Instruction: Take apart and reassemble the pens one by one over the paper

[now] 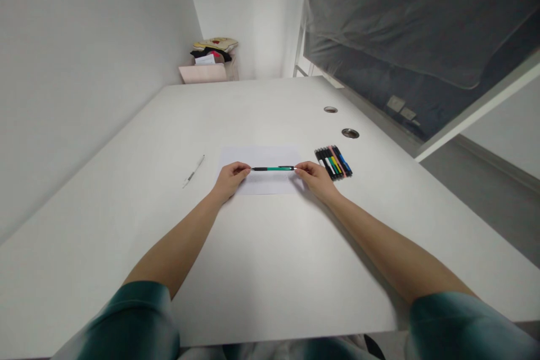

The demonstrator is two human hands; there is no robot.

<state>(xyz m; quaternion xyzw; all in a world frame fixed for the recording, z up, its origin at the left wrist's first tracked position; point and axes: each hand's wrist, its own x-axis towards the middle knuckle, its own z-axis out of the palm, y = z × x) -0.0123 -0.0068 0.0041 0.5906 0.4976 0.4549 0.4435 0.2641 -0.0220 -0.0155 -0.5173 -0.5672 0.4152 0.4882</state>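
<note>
Fig.: we see the L hand (pixel 230 180) and R hand (pixel 316 179) both in a closed pinch on a green-barrelled pen (pixel 273 169), one at each end, so the work in hand is a two-handed hold. The pen lies level, mid-frame, above a white sheet of paper (pixel 261 155) on a white desk (pixel 253 112), its black ends and dark clip visible; contact w/ the sheet can't be told. We also note a bundle of coloured pens (pixel 333 162) just R of the sheet, a lone clear pen (pixel 194 171) left of it, and a pink box (pixel 202 73) at upper left of frame.
</note>
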